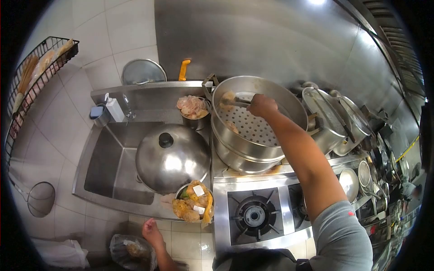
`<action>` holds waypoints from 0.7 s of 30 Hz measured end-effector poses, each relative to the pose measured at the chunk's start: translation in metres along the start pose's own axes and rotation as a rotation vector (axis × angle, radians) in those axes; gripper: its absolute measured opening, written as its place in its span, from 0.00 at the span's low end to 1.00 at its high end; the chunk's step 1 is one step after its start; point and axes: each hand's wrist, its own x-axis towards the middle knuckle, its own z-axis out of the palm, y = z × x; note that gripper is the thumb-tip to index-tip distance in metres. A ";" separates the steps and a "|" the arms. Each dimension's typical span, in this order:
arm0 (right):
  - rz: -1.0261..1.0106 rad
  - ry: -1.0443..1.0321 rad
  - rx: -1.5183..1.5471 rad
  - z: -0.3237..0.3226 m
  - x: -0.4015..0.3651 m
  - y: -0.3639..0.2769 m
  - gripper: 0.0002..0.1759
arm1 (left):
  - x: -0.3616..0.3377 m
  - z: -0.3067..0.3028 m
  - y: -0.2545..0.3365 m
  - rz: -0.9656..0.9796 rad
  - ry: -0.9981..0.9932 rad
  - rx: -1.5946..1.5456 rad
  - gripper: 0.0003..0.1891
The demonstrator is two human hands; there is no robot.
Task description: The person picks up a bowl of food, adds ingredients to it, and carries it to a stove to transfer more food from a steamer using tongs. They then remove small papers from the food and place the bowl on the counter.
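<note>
My right hand (pixel 263 106) is closed around the handle of metal tongs (pixel 241 103), reaching over a large steamer pot (pixel 224 144). At the tongs' far end, by the pot's left inner wall, are pale pieces that look like raw chicken (pixel 228 96). Another pale piece (pixel 232 126) lies on the perforated steamer plate (pixel 257 130). Low in the view, my left hand (pixel 153 232) hangs in front of the sink edge, fingers loosely curled, with nothing visible in it. The nearest thing to it is a bag-lined bin (pixel 131 253) below.
A metal container heaped with raw meat (pixel 191 106) stands left of the pot. A domed lid (pixel 174 158) covers part of the sink (pixel 108 167). Bagged food (pixel 194 203) sits at the counter's front edge. A gas burner (pixel 254 216) lies before the pot; lidded pots (pixel 323 113) stand right.
</note>
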 end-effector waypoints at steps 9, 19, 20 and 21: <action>-0.193 0.155 -0.073 0.009 0.017 0.102 0.30 | 0.010 0.020 0.004 0.095 -0.056 0.037 0.06; -0.335 0.086 0.294 -0.076 -0.232 0.066 0.29 | -0.016 0.027 0.050 0.122 -0.116 -0.141 0.06; -0.293 0.016 0.233 -0.069 -0.250 0.055 0.30 | -0.018 0.031 0.050 0.140 -0.137 -0.205 0.06; -0.389 -0.048 0.308 -0.060 -0.265 0.045 0.31 | -0.020 0.035 0.051 0.143 -0.134 -0.205 0.06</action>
